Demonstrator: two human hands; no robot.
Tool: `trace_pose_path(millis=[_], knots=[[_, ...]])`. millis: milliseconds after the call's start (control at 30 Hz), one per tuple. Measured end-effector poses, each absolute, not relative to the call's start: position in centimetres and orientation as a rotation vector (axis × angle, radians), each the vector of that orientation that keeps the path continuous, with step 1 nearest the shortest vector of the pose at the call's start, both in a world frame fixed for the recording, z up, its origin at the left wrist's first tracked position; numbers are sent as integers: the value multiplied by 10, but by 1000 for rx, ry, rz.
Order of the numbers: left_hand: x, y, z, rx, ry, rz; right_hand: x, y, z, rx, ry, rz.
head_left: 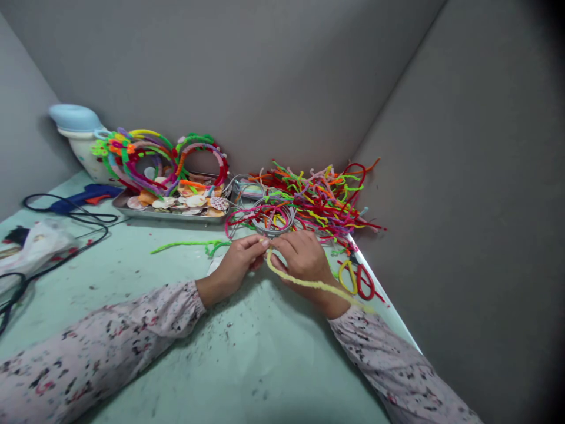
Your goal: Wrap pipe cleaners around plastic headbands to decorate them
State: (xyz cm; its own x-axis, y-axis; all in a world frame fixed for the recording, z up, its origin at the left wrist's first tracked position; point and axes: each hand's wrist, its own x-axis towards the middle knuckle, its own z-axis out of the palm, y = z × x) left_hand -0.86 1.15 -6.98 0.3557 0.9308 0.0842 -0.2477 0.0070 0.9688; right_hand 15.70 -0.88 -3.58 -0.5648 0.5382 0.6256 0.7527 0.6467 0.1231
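A pale yellow pipe cleaner [309, 284] runs from between my fingertips back over my right wrist to the sleeve. My left hand [241, 259] pinches its end, with the fingers pressed together. My right hand [304, 259] meets it at the fingertips and is closed on the same pipe cleaner. Just beyond my hands lie grey wire rings [279, 221] and a tangled heap of colourful pipe cleaners [322, 197]. A green pipe cleaner [183, 244] lies on the table left of my left hand.
A metal tray [176, 215] holds shells, with wrapped headbands [200, 144] standing on it. Behind is a blue-lidded container [77, 119]. Blue glue gun [86, 197], black cable [95, 219] and plastic bag [44, 244] lie left. Yellow-and-red-handled scissors [365, 281] lie near the table's right edge.
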Motion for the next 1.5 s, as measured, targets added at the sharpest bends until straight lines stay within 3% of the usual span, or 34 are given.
trace_pose_path(millis=[1000,1500], knots=[[-8,10,-68,1246,743,1069,154,-12,-39,-1179,-2098,-183],[-9,7,-66,1355,785,1043,151,-15,-22,-1399,-1886,560]])
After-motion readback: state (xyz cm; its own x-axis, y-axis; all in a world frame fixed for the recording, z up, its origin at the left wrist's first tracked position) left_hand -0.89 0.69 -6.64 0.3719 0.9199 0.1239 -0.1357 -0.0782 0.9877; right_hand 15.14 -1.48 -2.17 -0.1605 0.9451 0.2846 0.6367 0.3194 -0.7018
